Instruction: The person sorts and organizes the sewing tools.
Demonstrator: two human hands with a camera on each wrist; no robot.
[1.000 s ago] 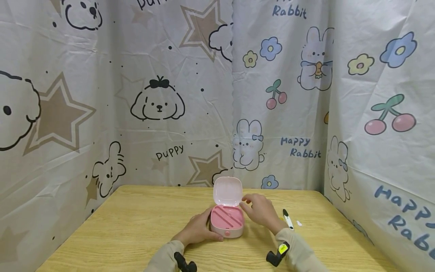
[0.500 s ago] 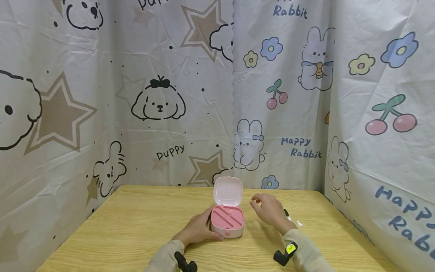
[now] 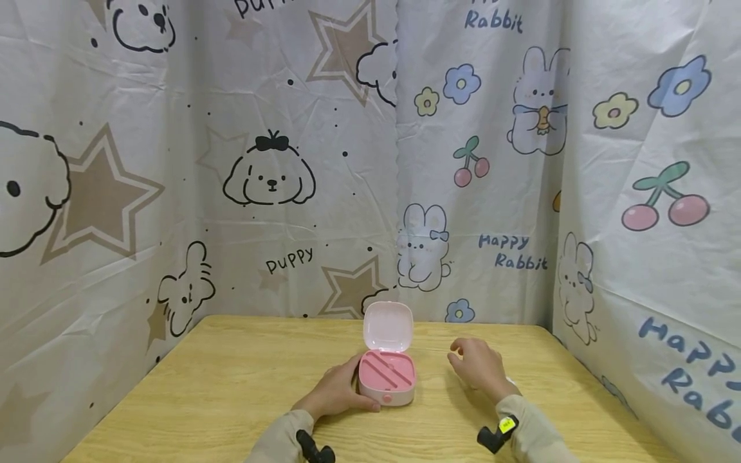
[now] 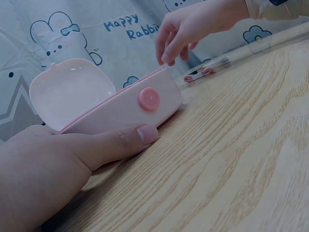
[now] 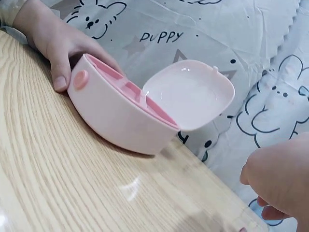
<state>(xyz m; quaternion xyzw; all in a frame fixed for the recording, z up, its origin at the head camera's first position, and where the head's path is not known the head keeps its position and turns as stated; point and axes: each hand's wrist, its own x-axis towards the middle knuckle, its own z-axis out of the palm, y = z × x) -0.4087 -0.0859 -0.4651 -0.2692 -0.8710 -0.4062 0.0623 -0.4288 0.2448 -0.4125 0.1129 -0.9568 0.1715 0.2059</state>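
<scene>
A small pale pink box [image 3: 386,397] stands on the table with its hinged lid [image 3: 388,328] raised at the back. Its darker pink inside is split by slanted dividers, and a round pink button [image 4: 148,99] sits on the front wall. My left hand [image 3: 336,388] holds the box by its left side, thumb along the lower front and fingers hidden behind. To the right of the box, apart from it, my right hand [image 3: 479,368] hovers over the table with loosely bent fingers and nothing in them.
A small red and white item [image 4: 199,75] lies on the wooden table [image 3: 249,360] beyond the box in the left wrist view. A white scrap [image 3: 510,382] shows behind my right wrist. Printed curtains [image 3: 278,225] enclose the table's back and sides.
My right hand has drawn away from the raised lid toward the right and now covers the black and white item there. The left hand and the box have stayed in place.
</scene>
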